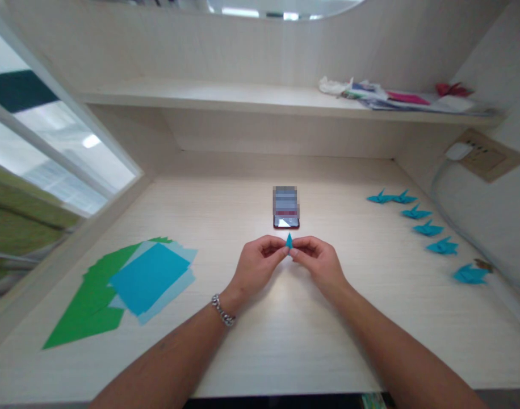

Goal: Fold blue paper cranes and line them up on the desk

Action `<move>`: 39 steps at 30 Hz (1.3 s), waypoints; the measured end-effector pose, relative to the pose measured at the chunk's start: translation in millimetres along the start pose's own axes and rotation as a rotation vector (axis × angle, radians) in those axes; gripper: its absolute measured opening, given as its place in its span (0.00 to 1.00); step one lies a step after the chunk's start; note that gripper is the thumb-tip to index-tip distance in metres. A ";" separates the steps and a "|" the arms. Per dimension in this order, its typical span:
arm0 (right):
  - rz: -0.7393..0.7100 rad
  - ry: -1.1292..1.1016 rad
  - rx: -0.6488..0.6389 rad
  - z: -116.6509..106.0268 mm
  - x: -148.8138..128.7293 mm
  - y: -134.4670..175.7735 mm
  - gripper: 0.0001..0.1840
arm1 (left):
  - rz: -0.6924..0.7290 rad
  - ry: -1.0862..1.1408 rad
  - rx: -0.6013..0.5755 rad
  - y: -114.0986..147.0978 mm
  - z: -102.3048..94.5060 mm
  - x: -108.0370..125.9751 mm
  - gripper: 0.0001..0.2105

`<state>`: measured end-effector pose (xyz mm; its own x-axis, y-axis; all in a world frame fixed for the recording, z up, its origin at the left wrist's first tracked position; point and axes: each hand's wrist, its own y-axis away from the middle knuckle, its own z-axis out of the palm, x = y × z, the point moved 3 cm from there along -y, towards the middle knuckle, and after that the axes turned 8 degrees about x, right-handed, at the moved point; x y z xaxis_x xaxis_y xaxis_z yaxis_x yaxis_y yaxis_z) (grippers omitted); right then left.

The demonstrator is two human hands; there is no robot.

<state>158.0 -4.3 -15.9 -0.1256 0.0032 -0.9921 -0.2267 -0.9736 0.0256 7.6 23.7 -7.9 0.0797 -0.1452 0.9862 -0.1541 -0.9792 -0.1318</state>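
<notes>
Between my two hands is a small folded piece of blue paper (289, 241), its narrow tip pointing away from me. My left hand (260, 262) pinches its left side with thumb and fingers, and a chain bracelet circles that wrist. From the other side my right hand (322, 261) pinches the same paper. The fingers cover its lower edges. Just beyond the fingertips lies a phone (286, 207) with its screen lit. Over to the right, several blue paper cranes (428, 228) sit in a curved row on the desk.
Blue paper sheets (151, 278) lie over green sheets (79, 309) on the left of the desk (226, 193). A shelf (243, 96) spans the back, with papers (407, 98) on its right. A white cable (443, 210) runs from the wall socket (492, 156) along the right side.
</notes>
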 end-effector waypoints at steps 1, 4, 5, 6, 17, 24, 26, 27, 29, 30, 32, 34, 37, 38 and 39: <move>-0.008 0.010 0.006 -0.4 0.4 -0.1 0.13 | -0.003 0.002 -0.002 0.4 0.3 -0.2 0.06; -0.033 0.039 0.026 -1.7 3.0 -1.1 0.11 | -0.015 0.029 -0.004 0.9 1.4 0.1 0.07; -0.042 0.047 0.028 -2.1 4.0 -1.5 0.10 | -0.021 0.043 -0.004 0.9 1.7 0.4 0.07; -0.051 0.057 0.028 -2.3 5.0 -1.9 0.10 | -0.028 0.058 -0.002 0.9 2.1 0.6 0.07; -0.090 0.100 0.025 -1.1 4.6 -1.1 0.09 | -0.038 0.056 0.050 2.7 3.4 1.3 0.06; -0.080 0.053 0.065 0.9 3.2 0.6 0.11 | -0.006 0.046 0.043 3.1 3.4 -0.5 0.07; -0.093 0.065 0.087 0.2 2.4 0.4 0.10 | -0.010 0.069 0.017 4.1 5.1 -0.7 0.07; -0.098 0.069 0.095 -0.3 2.1 0.4 0.10 | -0.016 0.083 0.008 4.6 5.8 -0.6 0.07; -0.103 0.071 0.098 -0.8 1.5 0.3 0.09 | -0.031 0.109 0.004 5.2 6.8 0.0 0.07; -0.106 0.070 0.100 -1.0 1.0 0.4 0.08 | -0.038 0.122 0.008 5.2 7.0 0.3 0.07; -0.109 0.069 0.104 -1.1 -0.2 0.7 0.08 | -0.052 0.146 0.010 5.1 7.1 0.6 0.08; -0.113 0.071 0.109 -0.7 -1.6 1.3 0.07 | -0.066 0.170 -0.001 4.8 7.1 0.5 0.09; -0.112 0.057 0.114 0.1 -3.0 2.3 0.08 | -0.079 0.199 -0.021 4.7 7.0 0.3 0.10; -0.107 0.040 0.113 0.3 -3.1 2.5 0.09 | -0.080 0.205 -0.027 4.7 6.9 0.4 0.10; -0.098 0.021 0.107 0.5 -2.8 2.6 0.10 | -0.082 0.209 -0.031 4.8 6.9 0.6 0.10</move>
<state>157.3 -6.7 -12.9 -0.0781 0.0913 -0.9928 -0.3388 -0.9390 -0.0597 13.6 17.9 -8.6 -0.1119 -0.0298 0.9933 -0.1863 -0.9812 -0.0504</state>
